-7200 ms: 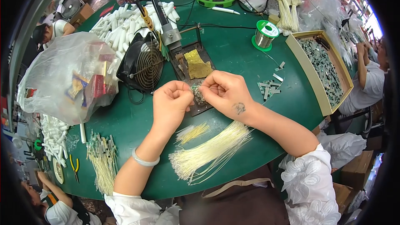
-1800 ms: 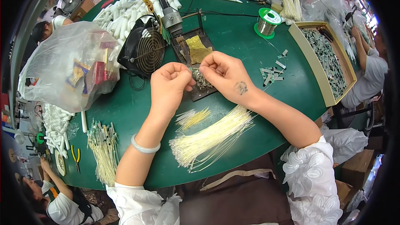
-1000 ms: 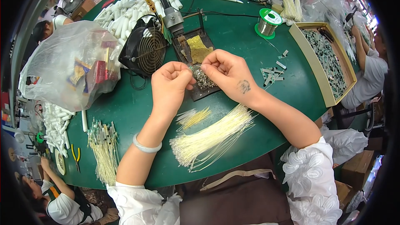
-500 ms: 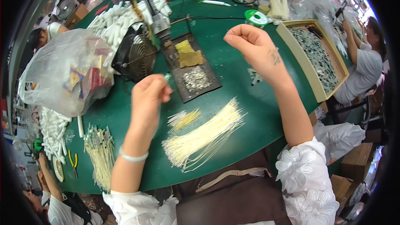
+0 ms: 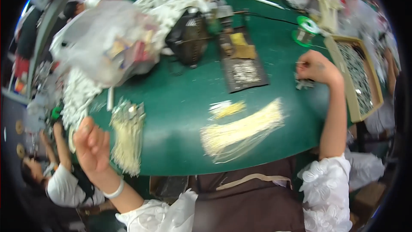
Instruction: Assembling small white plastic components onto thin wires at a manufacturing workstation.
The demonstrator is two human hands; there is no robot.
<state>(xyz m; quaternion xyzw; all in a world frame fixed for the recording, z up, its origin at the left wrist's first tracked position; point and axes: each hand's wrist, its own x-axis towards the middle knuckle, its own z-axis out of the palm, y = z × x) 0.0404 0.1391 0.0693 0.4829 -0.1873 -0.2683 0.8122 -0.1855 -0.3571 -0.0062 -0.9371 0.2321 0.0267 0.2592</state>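
Note:
At the far left, beside the bundle of cream wires with small grey-white parts at their tops (image 5: 128, 135), is my left hand (image 5: 92, 146). Its palm is turned up, the fingers loosely curled and apart, and nothing shows in them. My right hand (image 5: 319, 68) reaches down over a small heap of grey parts (image 5: 305, 84) on the right side of the green table (image 5: 180, 146). Its fingers are pinched together; blur hides what they hold. Between the hands lie a wide bundle of pale yellow wires (image 5: 242, 131) and a short yellow-and-white bunch (image 5: 227, 109).
A dark tray (image 5: 253, 81) with a yellow sponge and silvery bits lies beyond the wires. Behind are a black fan (image 5: 188, 36), a bulging plastic bag (image 5: 101, 38), white tubes (image 5: 165, 4) and a green solder spool (image 5: 304, 31). A box of grey parts (image 5: 380, 99) stands right. Other people sit nearby.
The view has swung left. My left hand has moved from beside the dark tray to the wire bundle at far left, its fingers loosening. My right hand has lowered to the grey parts.

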